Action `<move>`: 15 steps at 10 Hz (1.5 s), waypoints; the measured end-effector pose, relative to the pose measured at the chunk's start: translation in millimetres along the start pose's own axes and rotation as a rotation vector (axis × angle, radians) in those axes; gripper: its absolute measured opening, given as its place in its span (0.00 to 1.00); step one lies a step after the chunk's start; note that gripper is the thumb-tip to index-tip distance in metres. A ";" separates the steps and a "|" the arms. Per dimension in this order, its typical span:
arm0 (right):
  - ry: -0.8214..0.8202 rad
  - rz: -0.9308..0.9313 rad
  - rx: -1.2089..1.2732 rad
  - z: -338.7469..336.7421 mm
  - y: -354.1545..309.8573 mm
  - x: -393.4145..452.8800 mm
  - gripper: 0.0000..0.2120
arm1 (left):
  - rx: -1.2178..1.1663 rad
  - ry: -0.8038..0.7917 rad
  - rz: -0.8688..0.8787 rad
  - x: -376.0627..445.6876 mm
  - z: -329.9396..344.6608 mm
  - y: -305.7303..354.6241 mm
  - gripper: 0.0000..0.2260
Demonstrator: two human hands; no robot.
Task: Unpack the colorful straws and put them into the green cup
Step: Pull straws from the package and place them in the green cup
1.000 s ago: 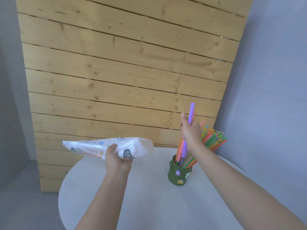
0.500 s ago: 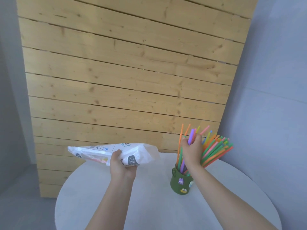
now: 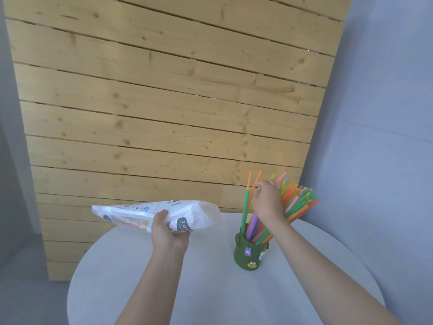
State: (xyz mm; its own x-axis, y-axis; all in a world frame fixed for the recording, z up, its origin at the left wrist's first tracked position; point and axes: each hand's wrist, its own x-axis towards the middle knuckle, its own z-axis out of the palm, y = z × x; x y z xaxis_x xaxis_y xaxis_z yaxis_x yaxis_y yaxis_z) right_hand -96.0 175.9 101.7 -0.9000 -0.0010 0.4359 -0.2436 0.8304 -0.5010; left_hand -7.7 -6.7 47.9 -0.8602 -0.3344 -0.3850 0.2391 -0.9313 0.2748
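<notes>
A dark green cup point(image 3: 248, 255) with small cartoon stickers stands on the round white table point(image 3: 210, 289), right of centre. Several colorful straws point(image 3: 298, 202) fan out of it to the right; a green straw and two orange straws stand more upright on its left. My right hand point(image 3: 269, 202) is in front of the bunch, fingertips touching the orange straws. A thick purple straw point(image 3: 254, 222) runs from under this hand into the cup. My left hand point(image 3: 167, 231) holds a white plastic straw bag point(image 3: 145, 213) level above the table, with a few straws showing inside.
A wall of light wooden planks point(image 3: 164, 113) rises right behind the table. A grey wall point(image 3: 379, 137) stands close on the right. The table's far edge lies just behind the cup, and grey floor point(image 3: 23, 289) shows at the left.
My right hand has lowered the purple straw from above the bunch down into the cup. The left hand keeps the bag in nearly the same place. The camera has tilted down slightly.
</notes>
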 end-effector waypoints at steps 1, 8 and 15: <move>-0.025 -0.057 -0.216 -2.0 0.4 -0.4 0.14 | 0.006 -0.007 0.000 -1.1 0.3 -1.2 0.05; -0.319 -0.235 -0.540 20.6 3.6 -16.5 0.23 | 0.022 -0.049 -0.002 -6.2 0.5 2.9 0.06; -0.166 -0.084 0.361 -6.4 -31.7 -58.5 0.18 | 0.094 -0.114 -0.007 -6.1 2.7 5.1 0.06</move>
State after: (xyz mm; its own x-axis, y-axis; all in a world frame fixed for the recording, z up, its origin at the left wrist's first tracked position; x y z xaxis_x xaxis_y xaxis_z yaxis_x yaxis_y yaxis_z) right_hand -33.3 153.2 96.8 -0.9106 -0.1749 0.3745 -0.4033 0.5745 -0.7123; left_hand -2.4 -9.0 54.1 -0.9084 -0.3049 -0.2862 0.1945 -0.9139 0.3564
